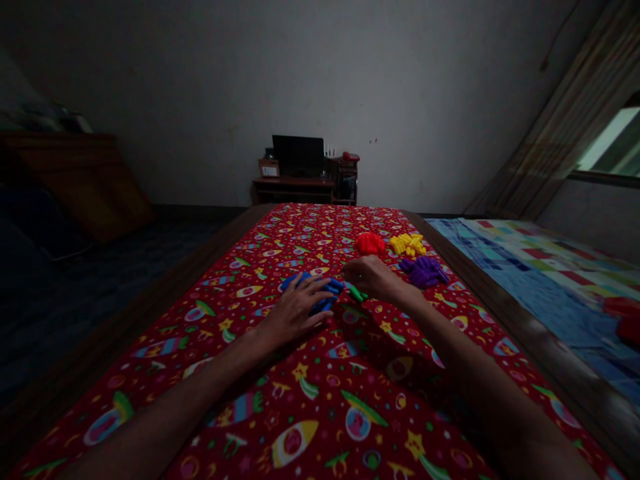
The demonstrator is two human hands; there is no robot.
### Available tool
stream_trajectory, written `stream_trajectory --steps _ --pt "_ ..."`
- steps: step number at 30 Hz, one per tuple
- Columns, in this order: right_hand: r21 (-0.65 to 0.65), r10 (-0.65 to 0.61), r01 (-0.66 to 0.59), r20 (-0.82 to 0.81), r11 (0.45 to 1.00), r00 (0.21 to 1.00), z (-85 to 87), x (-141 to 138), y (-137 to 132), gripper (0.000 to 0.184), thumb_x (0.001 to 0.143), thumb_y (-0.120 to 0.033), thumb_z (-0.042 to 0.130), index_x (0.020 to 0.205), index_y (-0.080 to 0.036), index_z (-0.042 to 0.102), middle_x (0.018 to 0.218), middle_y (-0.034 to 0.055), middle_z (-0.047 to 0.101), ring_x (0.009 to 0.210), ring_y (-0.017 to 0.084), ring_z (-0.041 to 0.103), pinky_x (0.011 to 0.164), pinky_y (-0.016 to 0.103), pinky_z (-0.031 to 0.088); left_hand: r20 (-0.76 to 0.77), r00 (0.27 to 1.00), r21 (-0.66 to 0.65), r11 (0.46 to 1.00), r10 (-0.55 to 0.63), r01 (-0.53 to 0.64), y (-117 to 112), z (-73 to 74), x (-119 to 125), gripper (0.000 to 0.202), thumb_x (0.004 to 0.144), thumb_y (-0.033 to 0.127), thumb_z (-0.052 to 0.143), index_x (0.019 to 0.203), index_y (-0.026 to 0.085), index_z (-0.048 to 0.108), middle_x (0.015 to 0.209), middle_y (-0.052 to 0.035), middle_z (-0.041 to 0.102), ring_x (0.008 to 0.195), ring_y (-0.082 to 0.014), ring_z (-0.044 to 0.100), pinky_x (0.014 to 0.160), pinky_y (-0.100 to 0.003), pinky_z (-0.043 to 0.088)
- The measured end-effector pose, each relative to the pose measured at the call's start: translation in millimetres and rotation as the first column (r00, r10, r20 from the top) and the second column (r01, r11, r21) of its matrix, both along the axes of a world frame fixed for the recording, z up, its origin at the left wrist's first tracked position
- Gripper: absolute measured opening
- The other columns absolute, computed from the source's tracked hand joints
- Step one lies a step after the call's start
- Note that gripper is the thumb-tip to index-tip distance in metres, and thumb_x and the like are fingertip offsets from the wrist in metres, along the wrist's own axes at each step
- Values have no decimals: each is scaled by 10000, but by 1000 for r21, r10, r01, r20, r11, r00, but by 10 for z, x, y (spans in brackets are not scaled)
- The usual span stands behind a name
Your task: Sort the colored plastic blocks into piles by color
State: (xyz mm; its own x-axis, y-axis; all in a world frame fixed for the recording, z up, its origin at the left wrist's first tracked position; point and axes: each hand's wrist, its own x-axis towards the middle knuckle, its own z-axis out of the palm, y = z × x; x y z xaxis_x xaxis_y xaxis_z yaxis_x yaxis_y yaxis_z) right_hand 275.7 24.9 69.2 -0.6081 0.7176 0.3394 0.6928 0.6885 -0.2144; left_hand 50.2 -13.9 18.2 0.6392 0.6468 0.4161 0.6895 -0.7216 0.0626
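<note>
My left hand (pixel 299 310) lies over a pile of small blue pieces (pixel 326 303), its fingers spread apart and touching them. Their exact kind is too dim to make out. My right hand (pixel 373 275) hovers just above a few green pieces (pixel 357 293), to the right of the blue pile. Its fingers are curled together, and whatever may be between them is hidden. Beyond it sit a red pile (pixel 371 244) and a stack of yellow pieces (pixel 408 245). A purple pile (pixel 424 271) is right of my right wrist.
A red cloth (pixel 300 427) printed with rockets and stars covers the long table, whose brown edges (pixel 500 307) show. Past the far end stands a desk with a monitor (pixel 299 155). A patchwork-covered surface (pixel 530 267) is at right, a wooden cabinet (pixel 75 180) at left.
</note>
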Motion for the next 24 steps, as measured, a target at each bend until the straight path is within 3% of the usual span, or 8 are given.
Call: stream_trajectory --steps 3,6,8,11,15,20,24 --pt "107 86 -76 -100 991 991 -303 -242 -96 308 921 -293 506 1146 -119 624 986 151 677 901 206 613 785 315 463 145 982 -25 993 118 -115 171 -34 -154 434 971 457 333 1220 222 599 1391 -79 536 1336 -232 414 1142 -497 261" --pt "184 75 -53 -116 981 990 -608 -422 -191 488 938 -417 471 1328 -123 476 1286 227 528 1219 292 486 968 470 422 241 930 -104 960 278 -260 332 -164 -305 514 980 449 226 1307 203 538 1423 -89 501 1369 -238 372 1153 -510 238" --pt "149 64 -53 -66 987 996 -709 -494 -256 511 939 -464 449 1323 -127 470 1307 233 489 1250 315 455 995 522 399 256 922 -196 949 291 -245 403 -261 -380 549 971 458 200 1332 187 513 1415 -91 509 1359 -225 390 1149 -476 272" --pt "123 130 -123 -47 985 990 -728 -534 -326 463 938 -454 456 1269 -135 509 1264 215 506 1207 302 478 991 515 406 298 931 -281 952 210 -124 435 -327 -418 571 957 482 212 1308 163 530 1355 -98 566 1288 -209 479 1120 -415 347" --pt "143 203 -186 -113 972 973 -685 -500 -304 387 925 -366 504 1240 -144 532 1199 187 571 1109 264 527 930 441 442 353 922 -296 954 156 -48 392 -255 -390 567 929 530 282 1213 159 602 1270 -115 627 1195 -236 559 1068 -405 412" --pt "-14 127 -130 -126 991 984 -605 -427 -218 325 881 -173 513 1196 -123 576 1008 123 678 884 187 607 784 287 435 359 916 -332 942 178 -53 366 -176 -398 531 927 503 303 1191 166 617 1202 -109 667 1094 -236 619 988 -396 477" --pt "-104 69 -81 -114 991 991 -533 -370 -294 249 853 -126 500 1055 -122 645 866 78 695 742 148 588 688 237 403 363 917 -312 949 164 -46 401 -206 -413 534 911 520 316 1164 169 628 1186 -113 674 1076 -241 627 976 -396 483"
